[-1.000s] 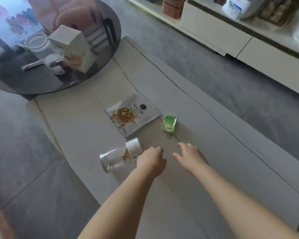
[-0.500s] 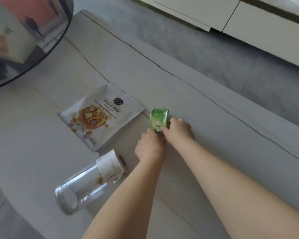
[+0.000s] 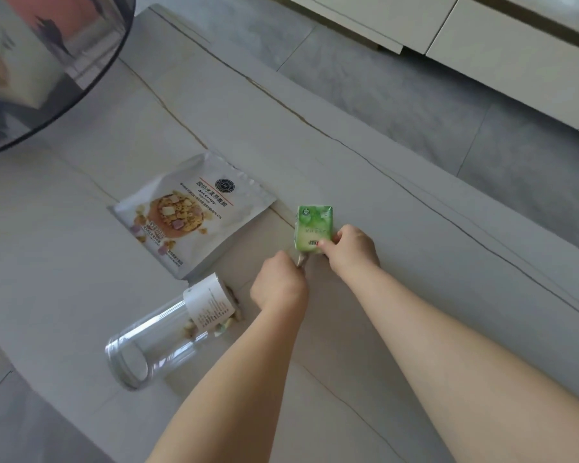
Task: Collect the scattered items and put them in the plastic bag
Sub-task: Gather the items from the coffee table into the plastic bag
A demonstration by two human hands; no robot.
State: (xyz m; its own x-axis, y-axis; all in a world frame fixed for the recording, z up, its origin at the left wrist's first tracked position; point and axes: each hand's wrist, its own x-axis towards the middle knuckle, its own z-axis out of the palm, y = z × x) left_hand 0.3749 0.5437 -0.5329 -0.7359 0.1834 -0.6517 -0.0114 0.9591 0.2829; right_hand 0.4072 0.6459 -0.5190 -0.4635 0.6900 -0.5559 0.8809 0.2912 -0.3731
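Head view looks down on a pale stone-look surface [image 3: 365, 202] crossed by thin dark veins, which runs diagonally through the room. Beyond its far edge lies a grey tiled floor [image 3: 398, 95], and past that a row of cream cabinet fronts [image 3: 498, 51] lines the top right. A dark, glossy round tabletop [image 3: 47, 61] overhangs the surface at the top left, with blurred reflections on it.

With the green carton [image 3: 313, 228] as the landmark: the right hand [image 3: 350, 250] is at its near right corner, thumb and curled fingers pinching that corner, so this grip is closed on the carton. The left hand [image 3: 279, 284] sits just near-left of the carton, fingers curled in a fist-like grip round a small pale piece at the carton's near left corner; what that piece is cannot be told. The carton lies flat on the surface.

Left of the carton, just apart from it, lies a white cereal pouch [image 3: 194, 212] printed with a cookie picture. Near-left of the carton, beside the left wrist, a clear glass jar [image 3: 168, 335] lies on its side, mouth toward the camera, with a white label and a few cereal bits at its far end. The pouch's near corner comes close to the jar.
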